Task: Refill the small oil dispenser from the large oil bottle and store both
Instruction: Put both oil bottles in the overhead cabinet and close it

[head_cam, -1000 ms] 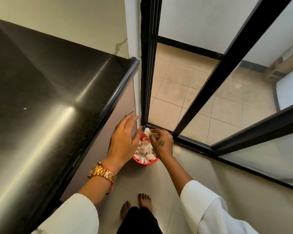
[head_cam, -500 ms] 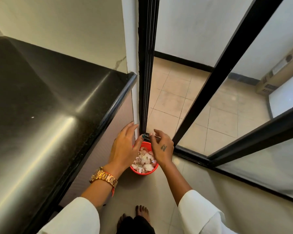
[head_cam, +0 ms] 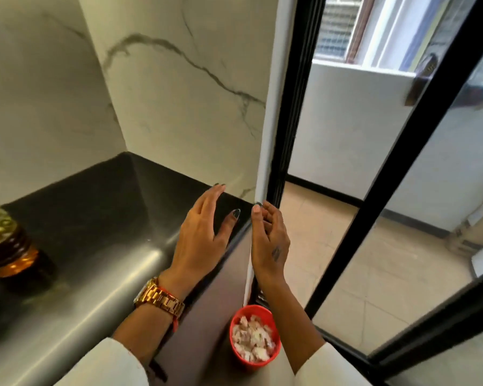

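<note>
Black polished countertop [head_cam: 76, 246] fills the left half of the head view, backed by marble-veined wall panels; a black-framed glass door [head_cam: 296, 107] stands to the right, with tiled floor beyond it.

Head view, hands: my left hand [head_cam: 200, 235] hovers flat over the right end of the countertop, fingers straight and spread, gripping nothing. My right hand [head_cam: 268, 240] is raised beside the white edge strip, fingers loosely curled; I cannot tell whether they pinch anything. A red bin [head_cam: 253, 337] of pale scraps sits on the floor below, near me.

Head view, task item: the large oil bottle [head_cam: 3, 240] stands at the far left edge of the frame on the countertop, well apart from both hands. Its long axis appears vertical, neck upward and cropped out of frame; amber oil shows through the ribbed wall. The small dispenser is not in view.

Procedure, as I judge it: turn left and reach for the bottle. Grip the ribbed body with one hand, support the base with the other, and keep the neck upright until it is over the dispenser. The glossy surface may be slippery.
</note>
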